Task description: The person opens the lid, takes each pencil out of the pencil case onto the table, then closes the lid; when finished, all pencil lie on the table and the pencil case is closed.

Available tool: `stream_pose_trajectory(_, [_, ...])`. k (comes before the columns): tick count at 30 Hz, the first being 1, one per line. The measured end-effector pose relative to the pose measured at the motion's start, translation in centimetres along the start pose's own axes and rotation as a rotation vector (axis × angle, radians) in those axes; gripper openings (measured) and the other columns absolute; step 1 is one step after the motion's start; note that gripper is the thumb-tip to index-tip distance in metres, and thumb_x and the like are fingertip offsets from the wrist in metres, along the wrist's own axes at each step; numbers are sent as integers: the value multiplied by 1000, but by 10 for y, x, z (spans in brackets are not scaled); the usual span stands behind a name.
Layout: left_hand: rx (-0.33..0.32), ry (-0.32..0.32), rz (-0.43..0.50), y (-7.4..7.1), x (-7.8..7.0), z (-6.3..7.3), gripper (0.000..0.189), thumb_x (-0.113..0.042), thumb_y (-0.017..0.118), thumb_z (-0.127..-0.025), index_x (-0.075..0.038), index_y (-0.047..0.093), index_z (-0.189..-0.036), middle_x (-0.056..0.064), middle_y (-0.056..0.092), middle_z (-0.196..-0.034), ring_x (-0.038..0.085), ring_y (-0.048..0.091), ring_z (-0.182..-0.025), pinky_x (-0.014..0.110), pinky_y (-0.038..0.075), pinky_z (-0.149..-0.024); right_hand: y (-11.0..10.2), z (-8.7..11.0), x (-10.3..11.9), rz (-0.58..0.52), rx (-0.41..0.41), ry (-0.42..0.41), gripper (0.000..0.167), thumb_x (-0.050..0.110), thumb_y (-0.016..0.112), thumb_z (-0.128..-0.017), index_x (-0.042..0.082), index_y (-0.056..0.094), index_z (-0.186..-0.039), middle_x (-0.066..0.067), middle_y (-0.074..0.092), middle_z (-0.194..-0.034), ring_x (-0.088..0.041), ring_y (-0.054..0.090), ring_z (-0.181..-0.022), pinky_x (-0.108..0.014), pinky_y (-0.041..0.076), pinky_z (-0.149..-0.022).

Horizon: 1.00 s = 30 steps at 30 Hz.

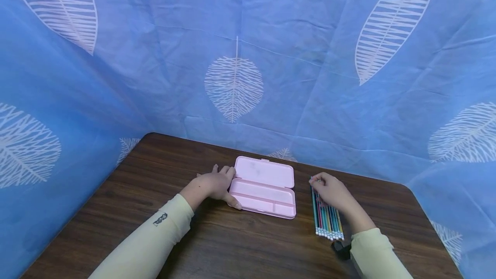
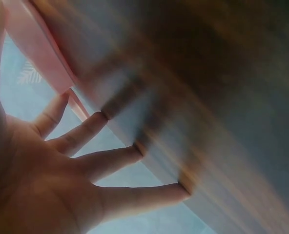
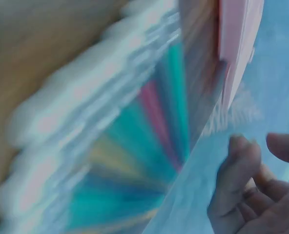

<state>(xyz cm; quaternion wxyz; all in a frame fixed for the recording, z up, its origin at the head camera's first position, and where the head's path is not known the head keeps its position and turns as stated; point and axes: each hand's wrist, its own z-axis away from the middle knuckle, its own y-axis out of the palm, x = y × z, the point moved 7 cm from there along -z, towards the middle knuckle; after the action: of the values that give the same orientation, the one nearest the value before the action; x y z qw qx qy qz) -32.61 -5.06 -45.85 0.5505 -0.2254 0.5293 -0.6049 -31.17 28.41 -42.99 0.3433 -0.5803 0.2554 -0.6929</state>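
A pink pencil case (image 1: 252, 189) lies on the table with its lid (image 1: 264, 172) folded back, showing a long compartment and smaller divided ones in its base. At its left end is my left hand (image 1: 215, 184), fingers spread, with the thumb by the near left corner. In the left wrist view the fingers (image 2: 120, 197) are straight and reach to the tabletop. To the right of the case, several pencils (image 1: 329, 226) lie side by side, white eraser ends toward me. Over their far ends is my right hand (image 1: 331, 190), fingers loosely bent, with a gap between thumb and forefinger in the right wrist view.
The dark wooden table (image 1: 248, 249) has a far edge just behind the case's lid. A blue cloth (image 1: 294, 76) with white leaf prints hangs behind and at the sides. A black strap (image 1: 341, 249) is at my right wrist, near the pencils' eraser ends.
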Motion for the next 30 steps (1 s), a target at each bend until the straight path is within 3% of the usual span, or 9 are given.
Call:
stream_pose_trajectory(4, [4,-8,1,0,0,1,107,-73,83,-79,-12,35,-153,17,31,-173,55,17,-164,92,29,-108,11,-25,18,-5,-3,2,42,30,51,-113,-1,56,-141,-23,68,-113,-25,69,-82,-40,64,-70])
stream_pose_trajectory(7, [7,-7,1,-1,0,2,105,-74,83,-79,-12,35,-150,16,31,-172,55,17,-164,92,30,-108,19,-42,28,34,11,-4,50,30,48,-114,-3,49,-151,-32,62,-137,-39,71,-107,-49,64,-87])
stream_pose_trajectory(10, [3,0,-6,-1,0,2,103,-74,83,-79,-13,36,-147,16,33,-171,55,18,-164,92,31,-107,27,-55,34,80,28,-10,58,31,44,-114,-4,40,-160,-34,51,-156,-49,60,-136,-60,55,-107])
stream_pose_trajectory(13, [0,2,-13,-1,0,1,102,-74,82,-79,-13,36,-146,15,33,-171,56,19,-163,92,32,-107,34,-64,36,87,55,6,63,34,43,-113,-4,35,-163,-34,47,-161,-51,49,-147,-65,46,-116])
stream_pose_trajectory(17, [3,3,-16,-2,-2,0,103,-74,81,-80,-12,35,-149,16,32,-172,56,18,-163,92,31,-107,38,-67,38,75,67,12,68,38,43,-113,-5,32,-164,-35,47,-159,-51,49,-147,-65,47,-116])
stream_pose_trajectory(24, [32,-14,-25,0,-2,0,110,-76,78,-82,-9,31,-155,15,28,-174,54,13,-165,91,28,-111,27,-56,50,50,9,-41,68,36,44,-112,-3,28,-166,-33,48,-158,-50,51,-145,-64,48,-115])
stream_pose_trajectory(27, [47,-28,-26,2,0,0,115,-77,77,-82,-6,29,-159,15,26,-175,52,11,-166,90,26,-113,23,-49,56,38,-31,-73,66,35,45,-112,-2,31,-165,-31,54,-153,-45,63,-132,-58,55,-107])
stream_pose_trajectory(30, [49,-30,-21,2,1,1,115,-77,77,-83,-5,29,-160,15,25,-176,51,9,-167,90,24,-114,17,-41,62,45,-81,-115,62,35,46,-113,1,37,-163,-28,63,-140,-37,72,-106,-45,61,-86])
